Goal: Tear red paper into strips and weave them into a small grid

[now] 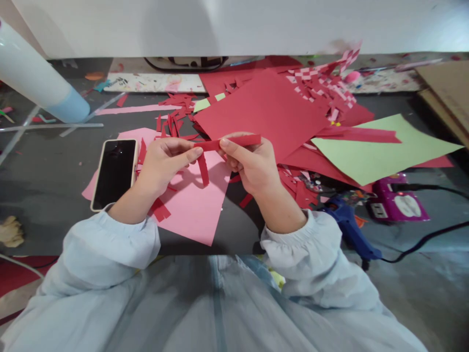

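Observation:
Both my hands hold red paper strips above a pink sheet (194,205). My right hand (251,164) pinches a horizontal red strip (240,142) between thumb and fingers. My left hand (163,161) pinches the strip's left end, where a second red strip (203,170) hangs down from the joint. A large red sheet (264,105) lies just behind my hands, with red scraps (176,115) scattered to its left.
A phone (115,172) lies face up left of my left hand. A light green sheet (381,146) lies at the right, a blue glue gun (348,225) and purple device (397,200) below it. A woven red-and-pink paper piece (326,80) sits at the back. A pale blue roll (34,78) stands far left.

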`<action>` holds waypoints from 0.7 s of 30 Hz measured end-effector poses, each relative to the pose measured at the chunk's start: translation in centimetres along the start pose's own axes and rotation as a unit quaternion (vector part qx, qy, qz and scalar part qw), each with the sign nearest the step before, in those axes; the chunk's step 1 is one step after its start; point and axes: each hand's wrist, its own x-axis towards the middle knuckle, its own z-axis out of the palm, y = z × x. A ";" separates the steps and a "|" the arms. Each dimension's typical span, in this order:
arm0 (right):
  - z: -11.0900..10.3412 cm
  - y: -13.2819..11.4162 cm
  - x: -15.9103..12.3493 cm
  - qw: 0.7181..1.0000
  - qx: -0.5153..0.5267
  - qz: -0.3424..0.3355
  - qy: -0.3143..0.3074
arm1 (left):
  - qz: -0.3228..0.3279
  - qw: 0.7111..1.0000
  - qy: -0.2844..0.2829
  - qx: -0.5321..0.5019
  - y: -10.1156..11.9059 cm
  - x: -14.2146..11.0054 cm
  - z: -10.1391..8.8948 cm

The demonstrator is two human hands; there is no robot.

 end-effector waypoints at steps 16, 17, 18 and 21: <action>0.0 0.2 0.0 0.998 -0.023 0.037 -0.041 | 0.020 0.998 -0.031 0.048 -0.2 0.1 -0.2; 0.0 0.2 -0.1 0.997 -0.035 0.037 -0.050 | 0.023 0.997 -0.039 0.057 -0.1 0.1 -0.2; 0.1 0.2 -0.1 0.997 -0.046 0.036 -0.052 | 0.023 0.997 -0.048 0.064 -0.1 0.0 -0.2; 0.3 0.2 -0.2 0.997 -0.059 0.040 -0.030 | 0.015 0.995 -0.063 0.080 -0.2 0.0 -0.3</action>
